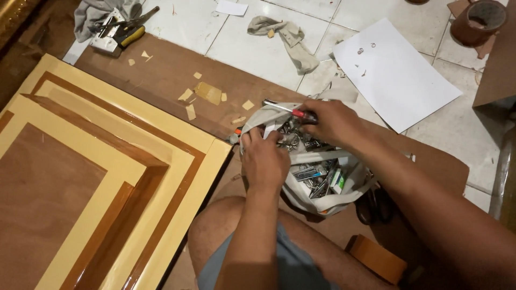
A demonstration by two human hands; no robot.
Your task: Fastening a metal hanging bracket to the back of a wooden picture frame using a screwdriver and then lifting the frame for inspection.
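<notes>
Cream-and-brown striped frame [107, 177], white bag [322, 201], red-handled screwdriver [290, 111], white paper sheet [395, 72], brown tape roll [379, 259].

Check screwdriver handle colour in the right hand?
Red, on the screwdriver gripped by the right hand; head view.

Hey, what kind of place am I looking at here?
Probably a home or small workshop floor used for framing work: a person sits on white floor tiles beside a large yellow-and-brown wooden frame, both hands in a white bag of metal hardware, a tape roll nearby.
</notes>
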